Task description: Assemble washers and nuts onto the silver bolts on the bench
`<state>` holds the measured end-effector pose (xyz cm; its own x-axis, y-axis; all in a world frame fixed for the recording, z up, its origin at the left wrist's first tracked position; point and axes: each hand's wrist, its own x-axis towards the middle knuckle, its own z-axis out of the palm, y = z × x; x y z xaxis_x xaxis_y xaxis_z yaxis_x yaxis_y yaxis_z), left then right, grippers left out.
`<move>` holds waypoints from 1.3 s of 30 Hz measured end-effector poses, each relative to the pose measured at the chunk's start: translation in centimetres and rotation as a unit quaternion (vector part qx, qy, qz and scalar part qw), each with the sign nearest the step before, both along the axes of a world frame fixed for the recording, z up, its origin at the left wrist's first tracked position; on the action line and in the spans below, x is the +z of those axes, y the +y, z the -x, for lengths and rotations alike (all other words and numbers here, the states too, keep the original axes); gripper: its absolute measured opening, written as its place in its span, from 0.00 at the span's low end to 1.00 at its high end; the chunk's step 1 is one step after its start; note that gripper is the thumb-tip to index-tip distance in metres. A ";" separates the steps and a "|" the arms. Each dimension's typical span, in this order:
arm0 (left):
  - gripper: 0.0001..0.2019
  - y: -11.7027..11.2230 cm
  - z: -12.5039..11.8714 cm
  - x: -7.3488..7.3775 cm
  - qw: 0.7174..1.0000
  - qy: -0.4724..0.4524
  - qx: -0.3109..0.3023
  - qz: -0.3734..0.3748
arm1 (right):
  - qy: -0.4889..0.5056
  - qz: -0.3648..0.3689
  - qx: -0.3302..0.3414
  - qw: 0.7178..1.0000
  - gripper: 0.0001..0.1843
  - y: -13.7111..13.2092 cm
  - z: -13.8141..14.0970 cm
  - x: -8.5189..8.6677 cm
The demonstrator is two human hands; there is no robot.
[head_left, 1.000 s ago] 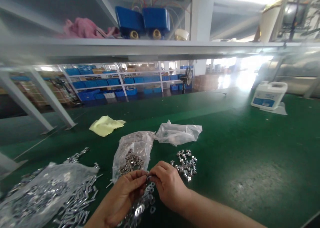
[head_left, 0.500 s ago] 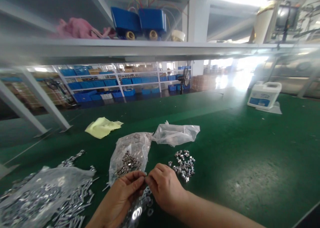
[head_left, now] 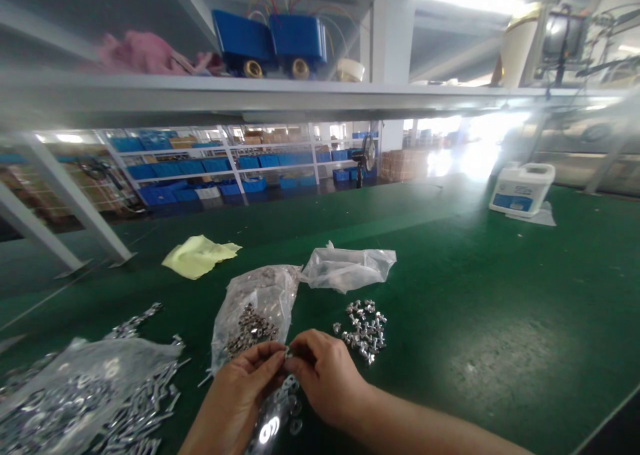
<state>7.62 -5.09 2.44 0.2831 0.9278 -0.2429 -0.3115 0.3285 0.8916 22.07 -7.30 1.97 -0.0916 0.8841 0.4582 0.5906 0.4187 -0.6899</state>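
Left hand and right hand of a person at a green-matted workbench, seen from head height. The fingers of both hands are curled and closed, the fingertips meeting over a small metal piece, which they pinch between them; it is too small and too hidden to identify exactly. Directly below the fingers lies a loose spill of flat steel washers, touching the underside of the hands.

Just beyond the left fingers is a clear plastic bag of hex nuts, with the nuts gathered in its lower part. Just beyond the right fingers is a loose heap of small winged metal fasteners, lying directly on the mat. Farther forward of the fingers, a crumpled clear plastic bag lies beside the bag of nuts. Well to the left of the fingers is a plastic bag of washers, with loose bolts scattered beside it. Farther ahead and to the left of the fingers lies a yellow cloth. Far ahead and to the right of the fingers stands a white plastic jug with a blue label. Above the bench, well beyond the fingers, runs a metal shelf bearing blue bins.
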 end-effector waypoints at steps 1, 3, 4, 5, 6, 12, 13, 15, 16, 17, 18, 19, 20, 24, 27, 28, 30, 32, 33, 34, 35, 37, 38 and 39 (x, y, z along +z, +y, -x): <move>0.14 0.0 0.1 0.0 1.000 -0.001 -0.005 0.001 | 0.006 -0.009 0.013 1.000 0.05 -0.1 0.0 0.2; 0.13 0.1 0.2 -0.1 1.000 0.004 -0.020 -0.002 | 0.011 -0.010 0.026 1.000 0.05 -0.3 0.1 0.4; 0.13 0.1 0.3 -0.2 1.000 0.011 -0.023 -0.002 | 0.016 -0.005 0.026 1.000 0.05 -0.3 0.1 0.4; 0.13 0.2 0.3 -0.3 1.000 0.018 -0.021 -0.002 | 0.021 0.006 0.025 0.999 0.05 -0.2 0.0 0.4; 0.14 0.2 0.3 -0.5 1.000 0.023 -0.019 -0.004 | 0.026 0.018 0.021 0.999 0.06 -0.2 0.0 0.3; 0.15 -0.1 0.0 -0.6 0.996 0.053 -0.032 -0.066 | -0.062 0.020 -0.039 0.997 0.19 0.2 -0.1 -0.2; 0.15 -0.2 -0.1 -0.4 0.995 0.057 -0.034 -0.075 | -0.075 0.018 -0.041 0.996 0.20 0.2 0.0 -0.2; 0.14 -0.4 -0.2 -0.1 0.995 0.054 -0.030 -0.078 | -0.076 0.032 -0.045 0.996 0.23 0.1 0.0 -0.2; 0.13 -0.4 -0.3 0.0 0.996 0.047 -0.027 -0.070 | -0.068 0.040 -0.045 0.996 0.23 0.0 0.0 -0.1; 0.13 -0.4 -0.3 0.1 0.997 0.040 -0.023 -0.059 | -0.055 0.042 -0.044 0.997 0.22 0.0 0.0 0.0; 0.12 -0.3 -0.3 0.2 0.998 0.034 -0.019 -0.050 | -0.044 0.037 -0.038 0.998 0.19 -0.1 0.0 0.1; 0.13 -0.3 -0.3 0.2 0.998 0.031 -0.015 -0.042 | -0.035 0.024 -0.030 0.999 0.15 -0.2 0.0 0.2; 0.13 -0.3 -0.2 0.1 0.999 0.031 -0.012 -0.038 | -0.031 0.011 -0.020 0.999 0.11 -0.2 0.0 0.3; 0.15 -0.2 -0.1 -0.1 0.997 0.035 -0.037 -0.055 | -0.056 0.022 -0.014 0.998 0.17 0.1 -0.2 0.2; 0.14 -0.2 -0.1 -0.2 0.996 0.030 -0.033 -0.071 | -0.054 0.051 -0.017 0.997 0.21 0.2 -0.2 0.2; 0.13 -0.2 -0.1 -0.2 0.997 0.030 -0.021 -0.073 | -0.050 0.043 -0.010 0.998 0.19 0.1 -0.2 0.2; 0.13 -0.2 -0.1 -0.2 0.996 0.038 -0.002 -0.084 | -0.044 0.014 0.010 0.999 0.11 -0.2 -0.2 0.3; 0.13 -0.3 0.0 -0.3 0.993 0.051 0.000 -0.109 | -0.050 0.018 0.017 0.998 0.10 -0.5 -0.1 0.4; 0.14 -0.3 0.0 -0.3 0.991 0.055 -0.001 -0.121 | -0.057 0.030 0.015 0.998 0.14 -0.6 -0.1 0.4; 0.14 -0.4 0.0 -0.4 0.990 0.056 -0.001 -0.127 | -0.063 0.042 0.022 0.997 0.18 -0.7 -0.1 0.3; 0.14 -0.5 0.1 -0.4 0.990 0.051 0.002 -0.130 | -0.058 0.041 0.018 0.997 0.18 -0.7 -0.1 0.3; 0.14 -0.6 0.1 -0.5 0.990 0.043 0.002 -0.133 | -0.032 0.015 0.027 0.999 0.10 -0.7 -0.1 0.3; 0.14 -0.6 0.1 -0.5 0.990 0.043 0.002 -0.134 | -0.021 0.009 0.035 0.999 0.08 -0.6 -0.1 0.3; 0.14 -0.7 0.1 -0.5 0.990 0.045 0.000 -0.134 | -0.017 0.008 0.043 0.999 0.07 -0.5 -0.1 0.3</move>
